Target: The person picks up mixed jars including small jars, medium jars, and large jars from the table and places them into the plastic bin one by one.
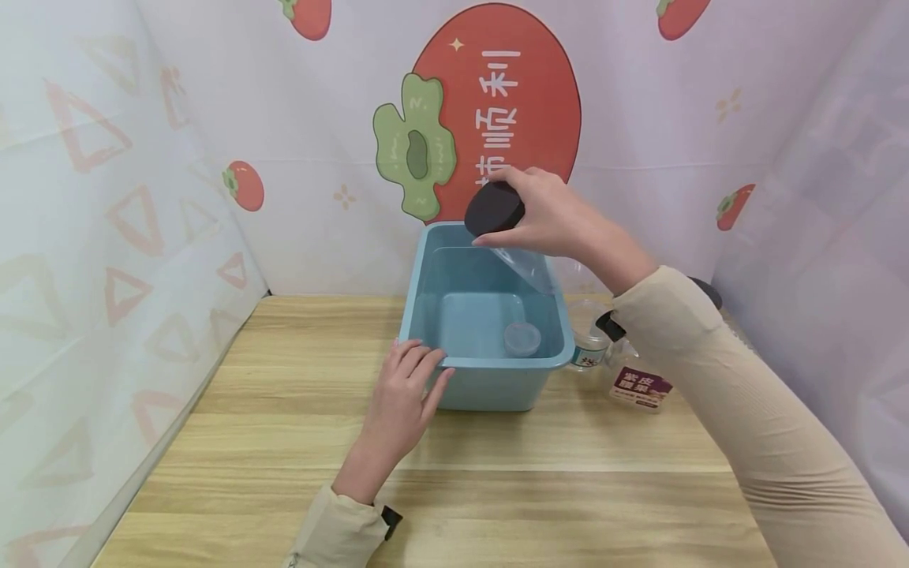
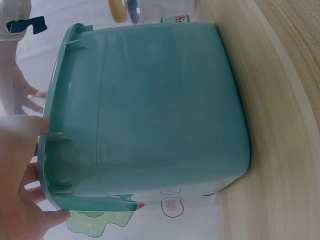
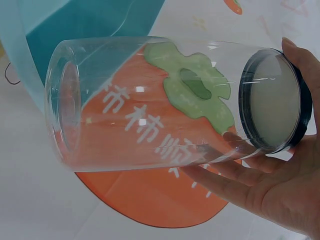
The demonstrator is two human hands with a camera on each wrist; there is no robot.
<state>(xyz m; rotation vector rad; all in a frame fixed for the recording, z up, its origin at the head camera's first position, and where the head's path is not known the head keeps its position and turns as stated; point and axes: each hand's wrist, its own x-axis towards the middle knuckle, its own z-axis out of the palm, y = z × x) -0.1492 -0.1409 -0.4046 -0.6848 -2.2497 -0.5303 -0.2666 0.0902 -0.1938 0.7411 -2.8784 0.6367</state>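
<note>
My right hand [image 1: 550, 213] holds a clear plastic jar [image 3: 112, 105] by its black lid [image 1: 495, 209], thumb and fingers round the lid. The jar hangs tilted over the right side of a blue plastic tub [image 1: 490, 386], its base toward the lower right, and nothing shows inside it. With its fingers over the rim, my left hand [image 1: 408, 390] grips the tub at the near left corner. A small clear round container [image 1: 521, 339] lies on the tub's floor near the front right.
Right of the tub stand a clear jar with a teal label [image 1: 588, 357] and one with a purple label [image 1: 641, 388]. A dark lid [image 1: 706, 292] shows behind my right sleeve. The wooden table [image 1: 298, 394] meets a printed cloth backdrop [image 1: 341, 237] behind the tub.
</note>
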